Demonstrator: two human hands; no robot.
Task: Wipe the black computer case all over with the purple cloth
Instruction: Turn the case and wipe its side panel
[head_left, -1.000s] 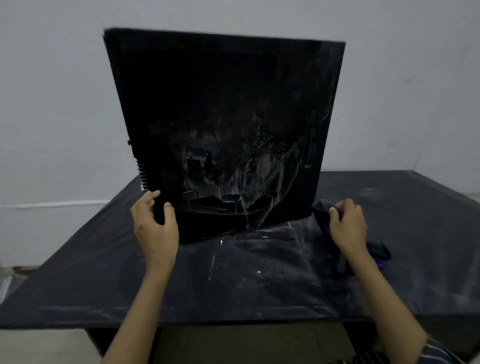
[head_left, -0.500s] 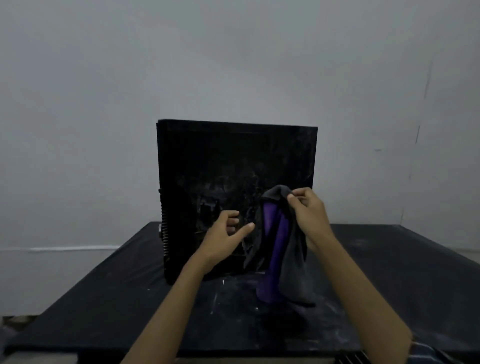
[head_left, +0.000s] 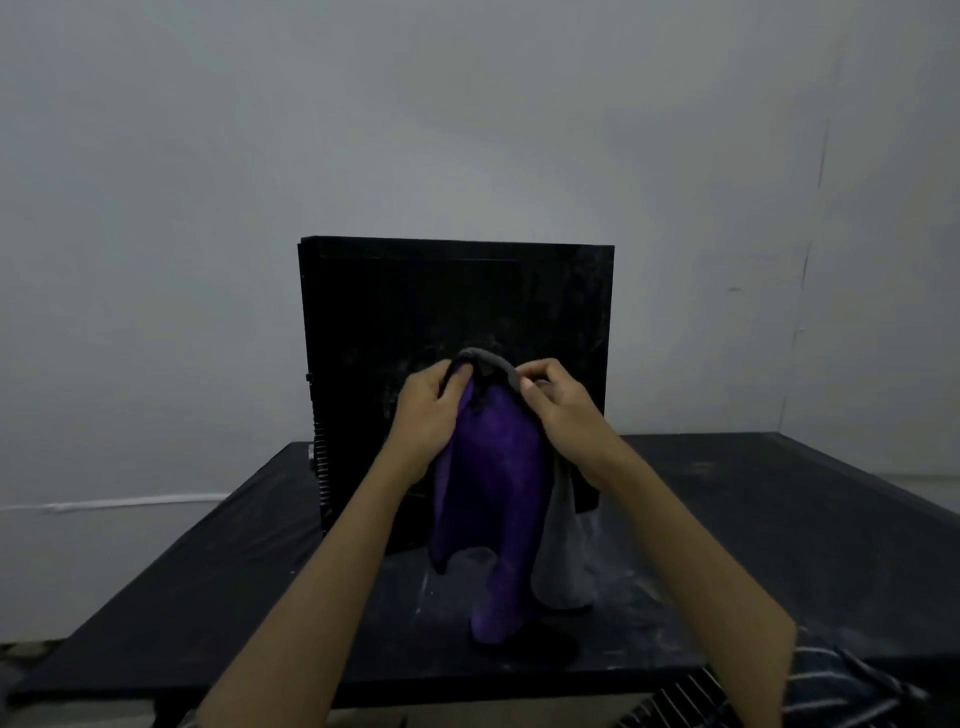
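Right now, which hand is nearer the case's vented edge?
Left. The left hand holds the cloth right of the vented edge; the right hand holds it farther right.

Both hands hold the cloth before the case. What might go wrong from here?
1. Neither left hand nor right hand steadies the upright computer case; a firm wipe might push it over.
2. The purple cloth hangs low toward the dusty table and may pick up powder, smearing it back.

Bare: left hand (head_left: 423, 415), right hand (head_left: 563, 410). Likewise left forearm (head_left: 332, 561), down to frame edge at 7 o'clock. Also right forearm (head_left: 691, 551), up to elbow; past it, at 5 o'clock, dark sleeve (head_left: 852, 686) with thin pale stripes.
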